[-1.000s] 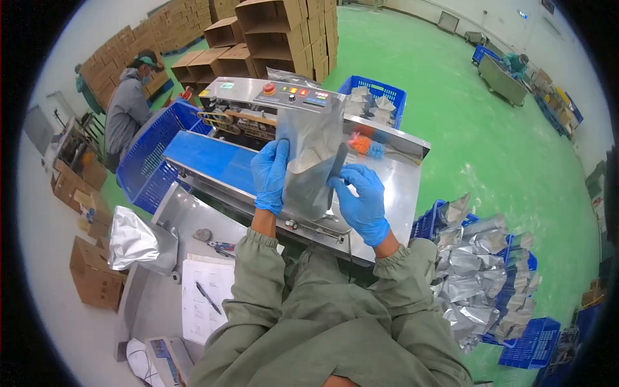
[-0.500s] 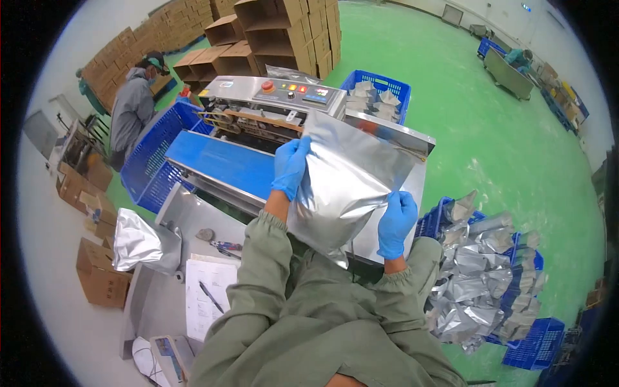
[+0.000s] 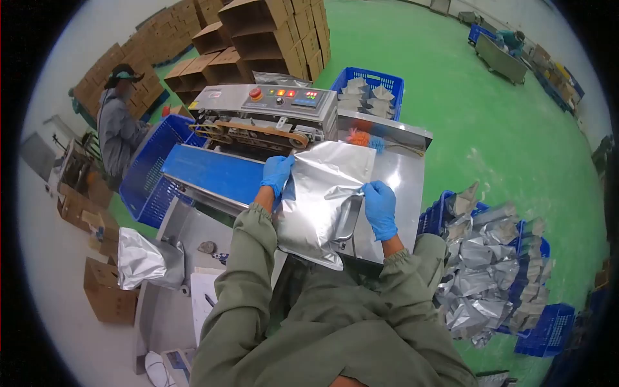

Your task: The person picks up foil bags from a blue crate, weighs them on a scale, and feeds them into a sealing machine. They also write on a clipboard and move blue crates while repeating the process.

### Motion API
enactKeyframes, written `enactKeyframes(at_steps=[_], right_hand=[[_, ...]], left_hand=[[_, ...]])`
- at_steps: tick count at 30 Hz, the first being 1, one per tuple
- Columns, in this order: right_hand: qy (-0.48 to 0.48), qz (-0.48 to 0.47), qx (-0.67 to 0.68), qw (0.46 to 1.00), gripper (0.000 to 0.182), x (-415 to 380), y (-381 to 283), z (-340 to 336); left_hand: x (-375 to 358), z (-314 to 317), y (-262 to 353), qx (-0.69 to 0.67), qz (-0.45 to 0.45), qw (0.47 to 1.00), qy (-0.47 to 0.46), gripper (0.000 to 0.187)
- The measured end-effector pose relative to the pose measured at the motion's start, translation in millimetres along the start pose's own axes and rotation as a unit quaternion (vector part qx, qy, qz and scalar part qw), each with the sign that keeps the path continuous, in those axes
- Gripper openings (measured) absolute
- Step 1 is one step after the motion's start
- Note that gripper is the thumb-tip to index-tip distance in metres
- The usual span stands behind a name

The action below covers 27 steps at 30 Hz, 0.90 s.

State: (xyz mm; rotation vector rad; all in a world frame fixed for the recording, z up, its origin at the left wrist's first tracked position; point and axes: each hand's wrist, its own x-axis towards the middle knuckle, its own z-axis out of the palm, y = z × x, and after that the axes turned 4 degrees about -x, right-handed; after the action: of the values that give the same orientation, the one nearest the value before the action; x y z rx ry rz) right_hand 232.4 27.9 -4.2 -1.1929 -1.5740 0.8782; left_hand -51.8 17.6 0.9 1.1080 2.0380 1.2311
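A silver foil bag (image 3: 322, 206) is held between my two blue-gloved hands. My left hand (image 3: 277, 175) grips its upper left edge, close to the end of the blue conveyor belt (image 3: 213, 173). Closed on the bag's right edge is my right hand (image 3: 380, 205), over the steel worktop (image 3: 400, 169). The bag's top edge lies just in front of the band sealing machine (image 3: 261, 106), whose brown band and lit control panel face me. My fingertips are partly hidden against the foil.
Filled foil bags (image 3: 480, 264) are heaped in blue crates at right. Another foil bag (image 3: 149, 259) stands on the left side table, near papers (image 3: 203, 300). Behind the machine is a blue crate (image 3: 393, 80) of bags. A co-worker (image 3: 119, 129) is at left, beside a blue basket (image 3: 145, 184).
The bag has moved down and toward the machine, its top now lower and flatter. Both hands moved with it, still gripping its edges. An orange and blue brush has come into view.
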Motion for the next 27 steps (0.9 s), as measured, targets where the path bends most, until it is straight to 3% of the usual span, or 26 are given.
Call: enactKeyframes(at_steps=[5,7,9,11,14,15,16,17,18,20,21,23,25,26,27], right_hand=[[-0.094,0.028,0.035,0.994,0.025,14.4,-2.0,30.2],[-0.13,0.038,0.063,0.989,0.027,15.8,-6.3,47.6],[-0.12,0.013,0.045,0.992,0.027,16.8,-10.2,65.9],[-0.112,-0.009,0.027,0.993,0.027,17.8,-13.6,86.1],[-0.115,-0.015,0.035,0.993,0.025,21.2,-3.9,131.8],[-0.097,-0.133,0.003,0.986,0.024,20.3,6.0,148.2],[-0.09,-0.294,-0.155,0.939,0.019,21.7,4.4,156.4],[-0.116,-0.297,-0.219,0.922,0.015,19.0,-2.5,163.5],[-0.227,-0.029,0.005,0.974,0.026,12.6,-30.4,135.1],[-0.191,-0.041,0.131,0.972,0.031,-4.9,-17.3,117.3],[-0.158,-0.147,0.015,0.976,0.028,-12.7,-17.8,79.1],[-0.154,-0.023,0.059,0.986,0.024,-30.5,-4.8,1.8],[-0.036,0.072,0.088,0.993,0.021,-47.9,39.8,-71.7],[0.051,0.028,0.073,0.996,0.014,-56.1,77.1,-112.0],[0.128,0.111,0.064,0.983,0.013,-66.1,74.1,-169.2]], left_hand=[[20.4,-37.1,-18.6,0.065,0.022,0.997,0.023,0.045],[15.6,-59.3,-12.5,0.153,0.005,0.988,-0.005,0.045],[17.8,-70.7,-27.3,0.179,0.162,0.961,0.138,0.047],[-6.8,-85.1,2.0,0.2,0.139,0.961,0.131,0.045],[-48.4,-84.5,37.1,0.046,0.242,0.959,0.136,0.03],[-62.4,-80.4,46.3,0.051,0.26,0.957,0.119,0.028],[-79.6,-71.8,59.1,0.049,0.278,0.955,0.091,0.027],[-96.7,-64.2,72.2,0.031,0.266,0.962,0.052,0.025],[-112.3,-53.2,83.5,0.013,0.25,0.968,0.021,0.024],[-135.9,-37.3,94.2,0.009,0.29,0.957,-0.017,0.022],[-152.8,-27.2,106.1,-0.01,0.244,0.969,-0.036,0.024],[-157.8,-19.5,85.8,-0.013,0.23,0.971,-0.057,0.029],[-167.3,-13.1,76.0,-0.021,0.174,0.984,-0.039,0.03],[-167.1,-13.3,62.6,-0.024,0.162,0.986,-0.034,0.031],[-164.0,-10.9,51.6,-0.025,0.151,0.988,-0.025,0.031]])
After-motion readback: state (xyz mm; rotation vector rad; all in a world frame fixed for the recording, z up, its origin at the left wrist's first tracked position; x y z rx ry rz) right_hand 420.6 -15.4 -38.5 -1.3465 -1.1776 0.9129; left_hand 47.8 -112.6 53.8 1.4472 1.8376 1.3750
